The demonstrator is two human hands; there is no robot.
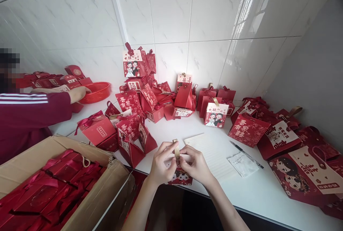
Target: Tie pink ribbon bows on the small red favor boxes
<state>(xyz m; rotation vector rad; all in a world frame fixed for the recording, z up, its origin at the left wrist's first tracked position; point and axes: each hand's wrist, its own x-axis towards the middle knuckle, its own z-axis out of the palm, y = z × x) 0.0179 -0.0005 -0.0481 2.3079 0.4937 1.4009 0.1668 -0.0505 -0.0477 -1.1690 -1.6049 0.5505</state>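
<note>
My left hand (160, 165) and my right hand (195, 165) meet at the near edge of the white table (268, 191). Both pinch a small red gift box (180, 177) printed with a cartoon couple. Its gold ribbon handle (176, 149) sticks up between my fingertips. The box sits low, partly hidden behind my fingers. A lined sheet of paper (211, 152) lies just right of my hands, with a black pen (245, 154) and a small white packet (243, 165) on it.
Many red gift boxes (248, 129) and bags crowd the back and right of the table. A cardboard carton (88, 206) of red ribboned boxes stands at lower left. Another person in a maroon sleeve (32, 111) reaches toward a red basket (98, 91).
</note>
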